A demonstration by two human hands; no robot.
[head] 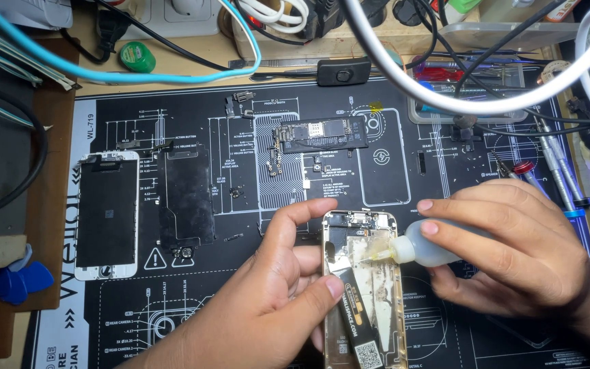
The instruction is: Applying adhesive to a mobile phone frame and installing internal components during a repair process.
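The opened phone shell (365, 287) lies at six o'clock on the black repair mat (445, 178), pinned by the left hand (274, 287), whose thumb presses a black strip (353, 311) flat. The right hand (513, 253), at four o'clock, squeezes a small squeeze bottle (421, 247), nozzle touching the shell's inside. A gentle squeeze with the tip low likely keeps liquid where it's wanted. Farther off, the logic board (322, 134) sits at twelve, the screen assembly (107, 215) at nine.
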